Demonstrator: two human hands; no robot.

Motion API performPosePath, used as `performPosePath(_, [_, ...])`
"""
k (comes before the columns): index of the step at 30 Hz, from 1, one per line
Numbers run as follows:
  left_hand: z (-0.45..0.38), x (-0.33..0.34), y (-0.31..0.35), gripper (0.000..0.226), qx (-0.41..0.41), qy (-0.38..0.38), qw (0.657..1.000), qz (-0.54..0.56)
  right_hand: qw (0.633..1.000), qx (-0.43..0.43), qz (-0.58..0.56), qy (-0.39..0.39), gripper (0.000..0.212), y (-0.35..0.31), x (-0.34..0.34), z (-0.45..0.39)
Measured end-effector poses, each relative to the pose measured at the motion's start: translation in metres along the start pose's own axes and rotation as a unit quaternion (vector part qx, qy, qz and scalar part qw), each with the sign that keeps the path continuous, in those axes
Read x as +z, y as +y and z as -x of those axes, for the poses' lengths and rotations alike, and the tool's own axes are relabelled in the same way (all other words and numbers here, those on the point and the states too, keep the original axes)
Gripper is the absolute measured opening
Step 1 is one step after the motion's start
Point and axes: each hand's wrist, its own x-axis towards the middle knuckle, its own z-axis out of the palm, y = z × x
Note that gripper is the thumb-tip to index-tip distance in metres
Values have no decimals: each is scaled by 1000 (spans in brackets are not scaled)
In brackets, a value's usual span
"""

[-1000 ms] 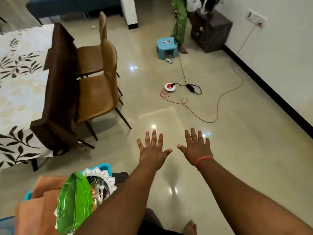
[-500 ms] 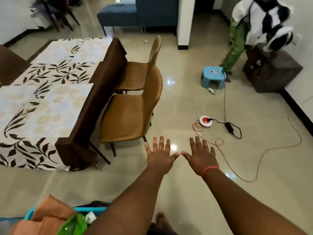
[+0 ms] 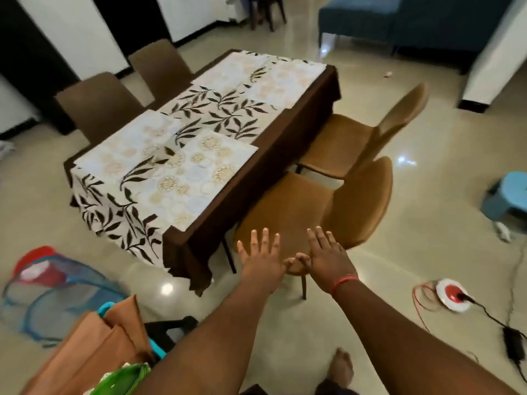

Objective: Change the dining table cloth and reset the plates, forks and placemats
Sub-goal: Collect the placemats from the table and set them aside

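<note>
I see my left hand (image 3: 261, 256) and right hand (image 3: 328, 256) held out flat, fingers spread wide, thumb tips just meeting; neither holds anything. Both hover in front of the near chair (image 3: 288, 206), which is tucked against the table (image 3: 251, 155). The table carries a leaf-print cloth (image 3: 219, 109) over a brown one, with floral placemats (image 3: 182, 178) on top. At lower left, a folded orange cloth (image 3: 97, 346) and green plates (image 3: 125, 380) sit in a blue basket (image 3: 104, 307). A mesh hamper (image 3: 48, 295) lies on the floor nearby.
</note>
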Motion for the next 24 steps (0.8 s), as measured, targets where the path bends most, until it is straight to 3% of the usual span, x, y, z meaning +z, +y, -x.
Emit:
performPosePath(3, [-23,-20,-20,79,-83,0,996,31,997,-71,16,-21,77,-12,-19,-55])
performPosePath(11, [-55,-18,-80,86,-207,15,974,93,981,-180,28,-64,75,-67,-20,-153])
performPosePath(24, [-163,-14,-277,86,-241,11,959,151,981,-159,58,-97,78,-230,9,-305])
